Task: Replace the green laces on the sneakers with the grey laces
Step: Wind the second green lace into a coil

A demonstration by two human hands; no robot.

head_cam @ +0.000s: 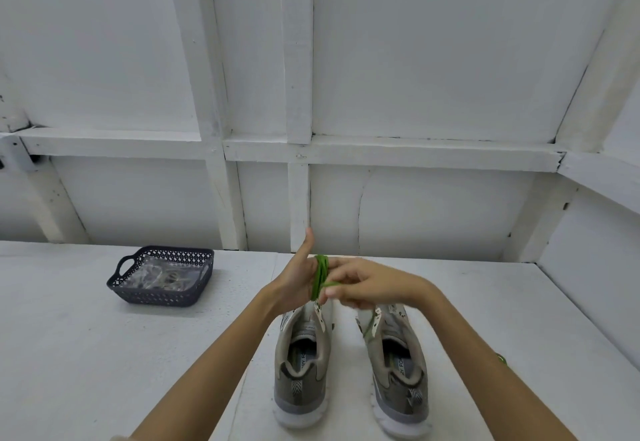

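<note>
Fingers (311, 269) of left hand (294, 281) together, green lace (319, 274) coiled round; right hand (374, 284) pinches lace end.

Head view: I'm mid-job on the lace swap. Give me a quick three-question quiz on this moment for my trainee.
1. True or false: the green lace is wound round the fingers of the left hand while the right hand pinches its free end.
2. Short answer: which shoe shows green lacing in it, the left sneaker or the right sneaker?
3. Multiple choice: the dark basket stands A) left of both sneakers, B) between them, C) right of both.

Key: 1 true; 2 the right sneaker; 3 A.
</note>
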